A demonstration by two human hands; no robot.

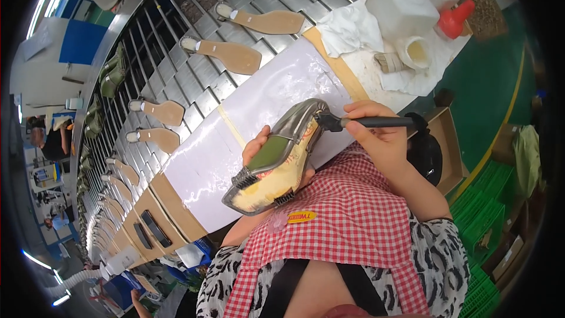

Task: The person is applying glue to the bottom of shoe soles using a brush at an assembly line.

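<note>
My left hand (255, 146) is closed around a green and dark metallic shoe upper (275, 154) stretched over a last. Its pale underside is turned up toward me, and black tufted strips show near its lower end. Most of that hand's palm is hidden behind the shoe. In my right hand (379, 136) is a brush (381, 122), pinched by its black handle. The brush's dark head touches the underside's edge at the shoe's upper end. Beneath the shoe lies a glossy white sheet (206, 165) on the work surface.
Tan soles (229, 56) lie on a slatted metal conveyor (176, 23) beyond the sheet, with green shoes (110, 79) farther left. White bottles (400, 6) with red tops, a small cup (415, 53) and a crumpled cloth (351, 28) stand at upper right. Green crates (479, 218) are to my right.
</note>
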